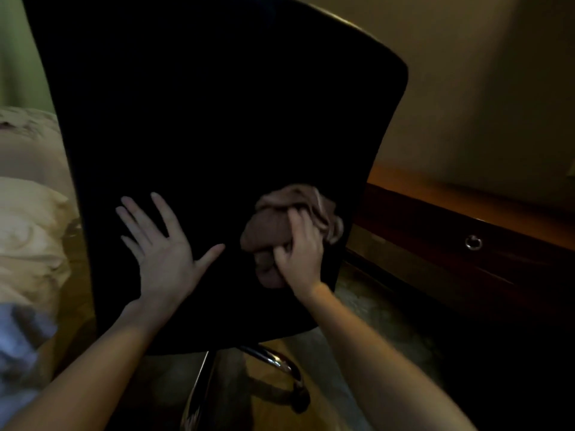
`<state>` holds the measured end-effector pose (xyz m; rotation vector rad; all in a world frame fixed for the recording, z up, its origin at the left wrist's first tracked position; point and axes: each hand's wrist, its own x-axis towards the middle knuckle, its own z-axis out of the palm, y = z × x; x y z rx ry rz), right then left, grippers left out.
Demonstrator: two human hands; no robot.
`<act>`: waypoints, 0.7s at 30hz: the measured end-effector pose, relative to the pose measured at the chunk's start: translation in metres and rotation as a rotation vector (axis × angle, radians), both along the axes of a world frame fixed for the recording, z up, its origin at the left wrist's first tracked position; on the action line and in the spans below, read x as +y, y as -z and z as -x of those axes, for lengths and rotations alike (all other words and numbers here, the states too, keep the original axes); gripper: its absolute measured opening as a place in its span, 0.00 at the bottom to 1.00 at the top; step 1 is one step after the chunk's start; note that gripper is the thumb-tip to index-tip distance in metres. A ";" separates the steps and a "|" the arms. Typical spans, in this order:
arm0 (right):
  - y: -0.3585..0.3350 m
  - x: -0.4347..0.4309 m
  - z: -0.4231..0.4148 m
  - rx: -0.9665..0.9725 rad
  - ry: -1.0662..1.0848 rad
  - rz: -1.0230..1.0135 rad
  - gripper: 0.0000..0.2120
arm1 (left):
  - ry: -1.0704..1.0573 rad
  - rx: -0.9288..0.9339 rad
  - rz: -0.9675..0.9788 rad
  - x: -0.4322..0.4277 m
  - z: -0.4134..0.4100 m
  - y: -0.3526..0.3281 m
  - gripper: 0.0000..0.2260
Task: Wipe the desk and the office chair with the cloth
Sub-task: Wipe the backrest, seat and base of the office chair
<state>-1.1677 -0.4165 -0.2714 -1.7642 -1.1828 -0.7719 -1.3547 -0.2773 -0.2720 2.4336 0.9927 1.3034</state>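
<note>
Pressing left hand [163,259]: flat on the black office chair [217,119] back, fingers spread wide, holding nothing.
Cloth [267,237]: brown, bunched, against the lower right of the chair back, apart from the left hand.
Right hand [301,259]: fingers curled into the cloth, gripping it against the chair.
Surface [413,181]: wooden desk at right, beside the chair.
Drawer [451,234]: shut, ring pull; contents hidden.

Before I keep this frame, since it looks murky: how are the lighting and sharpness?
Head view: dim, warm light leaves the black chair back nearly featureless; the left hand, right hand and cloth read clearly; the bedding at the left edge is blurred; a small glint sits on the drawer ring.
</note>
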 end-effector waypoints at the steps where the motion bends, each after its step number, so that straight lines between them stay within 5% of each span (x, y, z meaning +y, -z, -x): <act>1: 0.023 0.000 0.005 0.018 0.016 0.044 0.32 | -0.010 0.007 -0.007 0.000 0.000 0.000 0.60; 9: 0.082 -0.046 0.035 -0.144 -0.113 0.333 0.29 | -0.076 -0.050 0.018 -0.014 -0.008 -0.005 0.57; 16: -0.084 -0.068 -0.007 -0.310 0.169 -0.086 0.34 | -0.029 0.134 -0.211 -0.038 -0.025 -0.020 0.50; 21: -0.184 -0.055 -0.063 -0.267 0.020 -0.185 0.37 | -0.050 0.134 -0.231 -0.032 -0.031 -0.016 0.51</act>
